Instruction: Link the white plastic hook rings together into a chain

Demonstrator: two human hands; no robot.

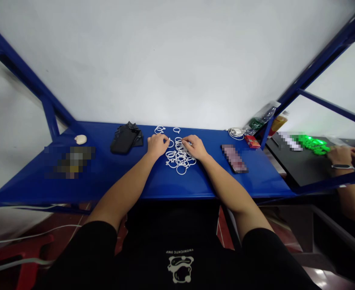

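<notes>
A pile of white plastic rings lies in the middle of the blue table. My left hand rests at the pile's left edge with its fingers curled on a white ring. My right hand lies on the pile's upper right, fingers bent and pinching among the rings; which ring it grips is hidden. Two loose rings lie just behind my hands near the wall.
A black pouch sits left of my hands, a small pale object farther left. A phone, a white coiled cable, a red box and bottles are at right. Another person's hands work at a black table with green parts.
</notes>
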